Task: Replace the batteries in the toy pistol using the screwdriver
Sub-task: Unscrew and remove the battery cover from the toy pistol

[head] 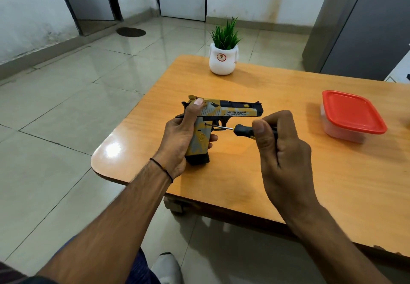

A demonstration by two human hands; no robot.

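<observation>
Evidently early on, the left hand clenched the toy pistol while the right hand's grip held the screwdriver, its tip at the handle's 3 o'clock side, no batteries out yet.

One view only, head-mounted, so no second view overlaps it. We look forward and down from above the near edge of the wooden table, close over it. The wide lens bows the floor tiles and the table edge. Both forearms enter from 6 o'clock; the left hand and right hand sit near frame centre. The potted plant lies at 12 o'clock, the red-lidded box at 3 o'clock, walls and doors along the top.
</observation>
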